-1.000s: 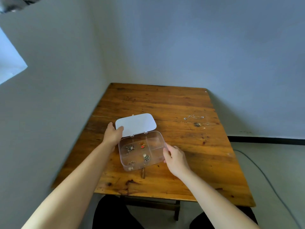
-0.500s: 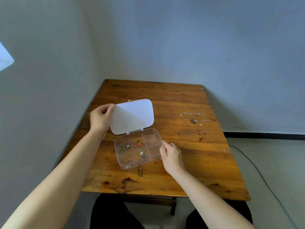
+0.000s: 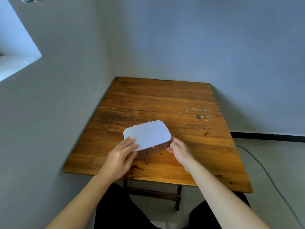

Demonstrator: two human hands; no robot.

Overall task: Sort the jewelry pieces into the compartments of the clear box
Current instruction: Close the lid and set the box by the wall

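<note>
The clear box (image 3: 158, 147) sits near the middle of the wooden table (image 3: 148, 100), its white lid (image 3: 148, 133) folded down over the compartments, so the jewelry inside is hidden. My left hand (image 3: 120, 156) lies flat with its fingers pressing on the lid's front left corner. My right hand (image 3: 179, 150) pinches the box's right front corner. A thin silver chain (image 3: 196, 110) lies loose on the table at the far right, with a small dark piece (image 3: 199, 117) just in front of it.
The table stands in a corner, with walls close on the left and behind. A black cable (image 3: 264, 169) runs across the floor to the right. My dark-clothed legs (image 3: 118, 212) are under the table's front edge.
The lid, which stood open and upright in my left hand, has swung down over the box. My left hand moved from the lid's back edge to its front corner.
</note>
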